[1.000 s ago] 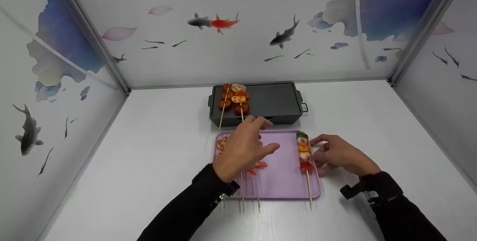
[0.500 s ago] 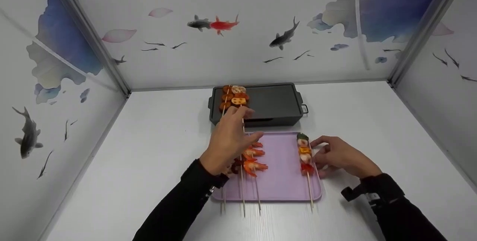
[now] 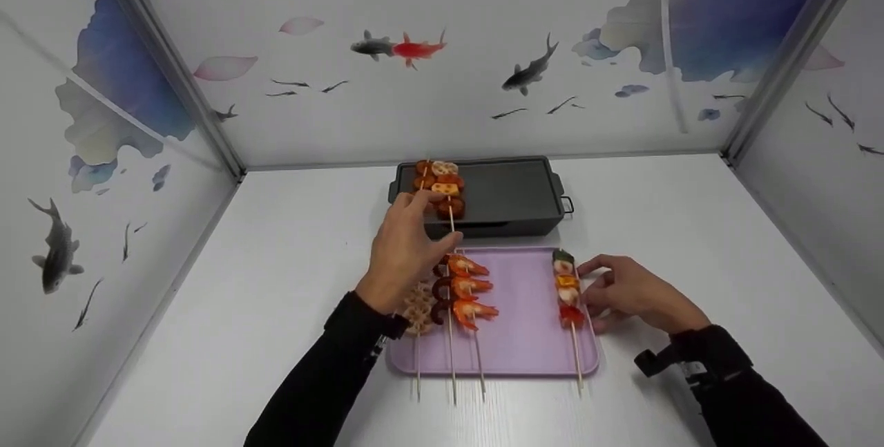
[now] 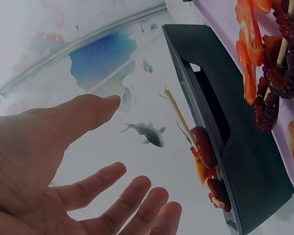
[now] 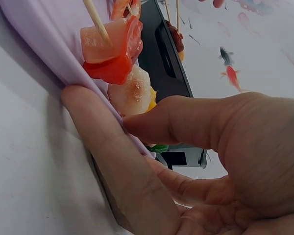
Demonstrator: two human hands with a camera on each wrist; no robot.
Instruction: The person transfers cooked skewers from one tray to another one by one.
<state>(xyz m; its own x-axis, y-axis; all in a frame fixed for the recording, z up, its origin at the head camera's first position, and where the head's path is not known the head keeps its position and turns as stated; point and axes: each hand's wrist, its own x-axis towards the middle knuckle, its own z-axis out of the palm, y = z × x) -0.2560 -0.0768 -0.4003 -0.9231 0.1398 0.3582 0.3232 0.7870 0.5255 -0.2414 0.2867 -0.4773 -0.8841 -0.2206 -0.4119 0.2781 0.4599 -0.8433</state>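
My left hand (image 3: 407, 250) hovers, fingers apart, between the grill and the tray's left part. In the left wrist view the left palm (image 4: 24, 161) faces up with nothing between thumb and fingers. Two skewers lie on the black grill pan (image 3: 507, 195); the nearer, a mixed skewer (image 3: 451, 208), has its stick beside my left thumb and fingertips. My right hand (image 3: 635, 291) grips the right rim of the lilac tray (image 3: 528, 343), thumb on the rim and fingers outside it. Just inside that rim lies a skewer (image 3: 568, 295) of green, white, yellow and red pieces.
On the tray's left part lie a shrimp skewer (image 3: 473, 288), a dark red tentacle skewer (image 3: 440, 288) and a tan lattice-like skewer (image 3: 418, 309), partly behind the left hand. Their sticks overhang the front rim. White panels with fish prints surround the table (image 3: 276, 281).
My left hand has moved left and a little away from me, uncovering the shrimp, tentacle and tan skewers. My right hand has stayed at the tray's rim.
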